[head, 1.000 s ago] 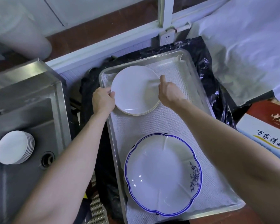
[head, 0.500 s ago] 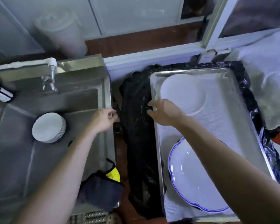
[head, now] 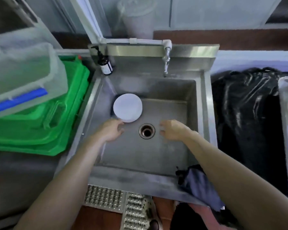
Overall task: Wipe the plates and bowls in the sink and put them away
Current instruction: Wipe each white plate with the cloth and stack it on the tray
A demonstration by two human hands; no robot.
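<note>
A: What are the fingers doing?

B: The left hand [head: 112,130] reaches with fingers loosely spread, its tips just at the near edge of the stack of white plates [head: 127,107]; it grips nothing. The right hand [head: 170,130] hangs empty beside the drain [head: 146,131], fingers relaxed and slightly curled.

A: And the plates?

B: They sit stacked in the sink [head: 204,103], at its far left, apart from the tap [head: 166,61].

A: How far along is the job?

B: Hard to say overall. A whole stack is left in the sink, so wiping and putting away remain. The dark cloth [head: 196,185] lies on the sink's front right corner, untouched. The tray [head: 283,90] at the right edge is barely visible.
</note>
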